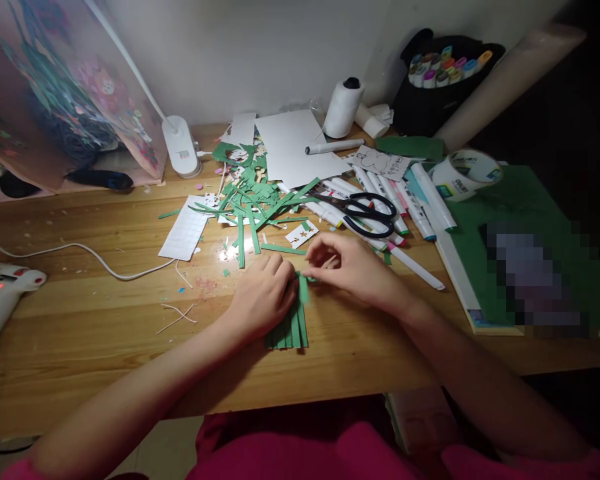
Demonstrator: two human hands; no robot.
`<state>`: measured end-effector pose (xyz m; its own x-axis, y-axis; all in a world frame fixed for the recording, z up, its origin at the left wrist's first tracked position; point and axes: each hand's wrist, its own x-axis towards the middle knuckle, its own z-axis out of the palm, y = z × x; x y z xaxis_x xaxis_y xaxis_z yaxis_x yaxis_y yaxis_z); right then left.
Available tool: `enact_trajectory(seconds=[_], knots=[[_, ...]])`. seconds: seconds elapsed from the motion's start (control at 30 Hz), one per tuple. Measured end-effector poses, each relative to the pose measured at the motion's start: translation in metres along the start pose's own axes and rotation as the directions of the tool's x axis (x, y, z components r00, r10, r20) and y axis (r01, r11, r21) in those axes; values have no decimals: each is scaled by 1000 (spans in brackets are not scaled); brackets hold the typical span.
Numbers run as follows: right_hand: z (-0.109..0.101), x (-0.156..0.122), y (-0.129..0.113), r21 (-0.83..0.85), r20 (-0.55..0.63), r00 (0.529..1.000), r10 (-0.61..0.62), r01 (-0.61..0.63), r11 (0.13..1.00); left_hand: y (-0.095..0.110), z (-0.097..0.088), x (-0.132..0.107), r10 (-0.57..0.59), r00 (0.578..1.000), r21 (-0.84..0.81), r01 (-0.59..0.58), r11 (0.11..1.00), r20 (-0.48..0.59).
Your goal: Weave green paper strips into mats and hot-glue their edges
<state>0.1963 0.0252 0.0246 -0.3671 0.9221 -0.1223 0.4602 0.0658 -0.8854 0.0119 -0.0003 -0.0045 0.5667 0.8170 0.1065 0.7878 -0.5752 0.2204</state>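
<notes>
Several narrow green paper strips point(293, 331), side by side, flat on the tabletop point(70, 353) near its front edge. Run lengthwise away from that edge, long axis roughly square to it, near ends pointing at it and fanned slightly. Pressed from above by the left hand point(263, 293), fingers bent and close together; cannot tell whether pinching underneath. At the far right corner, a blurred green piece point(304, 291), with the right hand point(354, 263) just beside, thumb and forefinger curled toward each other; cannot tell whether pinching it. Beyond, a heap of green scraps point(255, 193), black-handled scissors point(344, 203) with blades leftward, white paper point(293, 143) and markers point(434, 198). On the tape roll point(450, 183), bold lettering too blurred to read; on a card point(377, 162), a line drawing and illegible handwriting. Leftward, room for moving over wood dotted with white threads point(177, 319), up to the glue gun point(5, 290); rightward, up to the green board point(517, 193).
</notes>
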Motion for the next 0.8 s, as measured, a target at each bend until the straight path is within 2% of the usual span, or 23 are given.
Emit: enact_trajectory(seconds=[0.1, 0.17, 0.27, 0.37, 0.5, 0.63, 0.8], knots=[[-2, -3, 4, -279, 84, 993, -88, 108, 954, 0, 3, 1, -14, 1000, -10, 14, 1000, -13], [-3, -3, 5, -346, 159, 978, -135, 183, 920, -1, 4, 2, -10, 1000, -7, 9, 1000, -20], [-4, -2, 4, -367, 224, 957, -184, 257, 894, 0, 2, 0, -7, 1000, 14, 7, 1000, -29], [-3, -1, 1, -389, 222, 951, -216, 289, 875, 9, -6, -10, 16, 999, 116, -12, 993, -31], [1, 1, 1, -425, 217, 942, -257, 329, 844, 31, -11, -35, 164, 986, 248, -154, 956, -19], [4, 2, 4, -448, 238, 925, -297, 376, 811, 49, 1, -54, 224, 970, 354, -178, 918, -92], [8, 2, 4, -453, 244, 916, -318, 397, 798, 56, 12, -55, 233, 962, 430, -153, 890, -141]])
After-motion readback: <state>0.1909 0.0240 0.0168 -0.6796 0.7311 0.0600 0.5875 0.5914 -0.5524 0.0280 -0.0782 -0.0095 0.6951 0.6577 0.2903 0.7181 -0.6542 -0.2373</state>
